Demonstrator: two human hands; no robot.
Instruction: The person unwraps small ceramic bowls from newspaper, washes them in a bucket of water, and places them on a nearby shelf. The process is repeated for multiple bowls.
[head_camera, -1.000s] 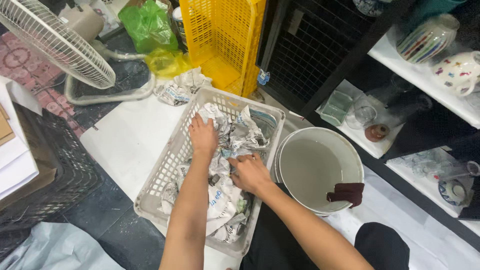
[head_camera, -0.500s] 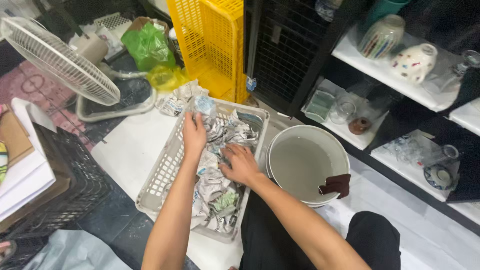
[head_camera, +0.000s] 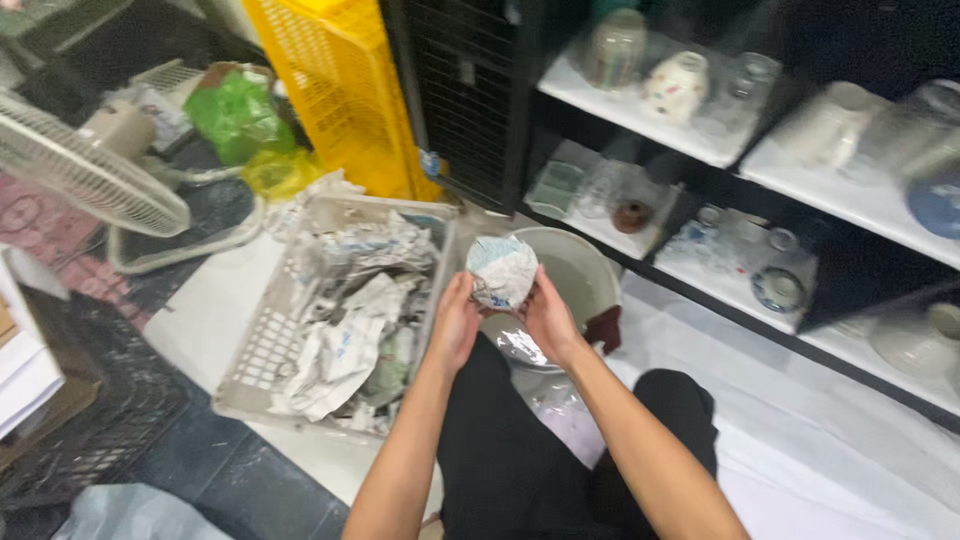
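A round bundle wrapped in newspaper (head_camera: 502, 270) is held between both hands above the near rim of a grey bucket (head_camera: 590, 275). My left hand (head_camera: 455, 325) cups its left side and my right hand (head_camera: 548, 318) cups its right side. To the left stands a grey plastic basket (head_camera: 262, 345) filled with several more crumpled newspaper bundles (head_camera: 350, 320). A dark red cloth (head_camera: 604, 328) hangs on the bucket's near right rim.
A yellow crate (head_camera: 330, 90) stands behind the basket, with green and yellow bags (head_camera: 240, 125) beside it. A white floor fan (head_camera: 85, 180) lies at the left. Black shelves (head_camera: 720, 150) at the right hold cups, glasses and ceramic pots. My dark-trousered legs fill the lower middle.
Both hands have left the basket, lifting one paper-wrapped bundle out and carrying it right to the bucket. The view has swung toward the right.
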